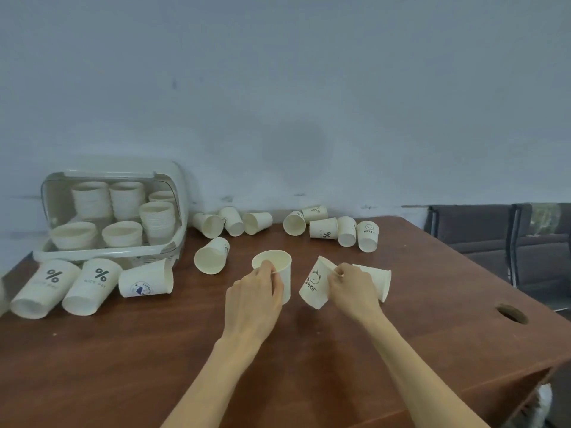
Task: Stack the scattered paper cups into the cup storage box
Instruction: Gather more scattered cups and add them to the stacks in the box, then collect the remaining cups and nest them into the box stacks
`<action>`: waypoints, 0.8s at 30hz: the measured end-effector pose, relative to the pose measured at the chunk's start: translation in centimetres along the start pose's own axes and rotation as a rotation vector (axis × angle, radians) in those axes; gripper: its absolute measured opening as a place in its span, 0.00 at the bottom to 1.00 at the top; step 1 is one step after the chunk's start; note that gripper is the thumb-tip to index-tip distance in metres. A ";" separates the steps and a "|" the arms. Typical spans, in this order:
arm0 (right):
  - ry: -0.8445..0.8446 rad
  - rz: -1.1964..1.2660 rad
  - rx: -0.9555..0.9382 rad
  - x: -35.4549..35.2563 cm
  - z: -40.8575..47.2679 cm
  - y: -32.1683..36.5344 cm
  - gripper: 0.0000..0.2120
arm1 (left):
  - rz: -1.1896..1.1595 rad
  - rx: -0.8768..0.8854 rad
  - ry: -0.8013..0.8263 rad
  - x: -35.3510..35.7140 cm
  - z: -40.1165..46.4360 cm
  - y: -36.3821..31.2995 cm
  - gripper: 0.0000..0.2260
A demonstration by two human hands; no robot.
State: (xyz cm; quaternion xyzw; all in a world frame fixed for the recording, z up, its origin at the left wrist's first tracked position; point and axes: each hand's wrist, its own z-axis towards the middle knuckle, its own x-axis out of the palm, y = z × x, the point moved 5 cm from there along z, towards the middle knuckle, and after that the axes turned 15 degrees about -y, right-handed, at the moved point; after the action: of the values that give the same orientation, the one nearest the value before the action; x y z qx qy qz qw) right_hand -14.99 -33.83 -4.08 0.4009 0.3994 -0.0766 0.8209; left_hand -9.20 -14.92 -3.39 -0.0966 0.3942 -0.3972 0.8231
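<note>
My left hand (253,299) pinches the rim of an upright plain paper cup (278,267) at the table's middle. My right hand (352,288) pinches the rim of a tilted cup printed with a bear (313,287). Behind that hand lies another cup (380,281) on its side. The clear cup storage box (173,211) stands at the back left with its lid raised, and several stacks of cups sit inside it. One loose cup (211,256) lies between the box and my left hand.
Two tall cups with a percent sign (46,288) and a cup with a blue print (145,281) lie in front of the box. Several cups lie along the wall (231,222) and at the back right (346,231). The brown table (123,366) has a cable hole (511,313).
</note>
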 end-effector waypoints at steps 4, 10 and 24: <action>-0.031 0.028 -0.180 0.2 -1.7 3.1 0.08 | 0.033 -0.031 -0.028 -1.4 0.2 2.6 0.09; -0.043 0.044 -0.362 1.4 -4.1 8.6 0.08 | 0.050 -0.087 -0.102 -4.2 0.5 6.8 0.09; -0.033 0.213 -0.599 7.2 -7.2 20.0 0.06 | 0.025 -0.241 -0.358 -11.1 3.7 16.8 0.05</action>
State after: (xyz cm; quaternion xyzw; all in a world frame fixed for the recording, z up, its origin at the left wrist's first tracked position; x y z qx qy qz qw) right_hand -5.51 -13.87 0.08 0.1796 0.3467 0.1243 0.9122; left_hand -0.91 3.79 -2.50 -0.2586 0.2874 -0.3136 0.8673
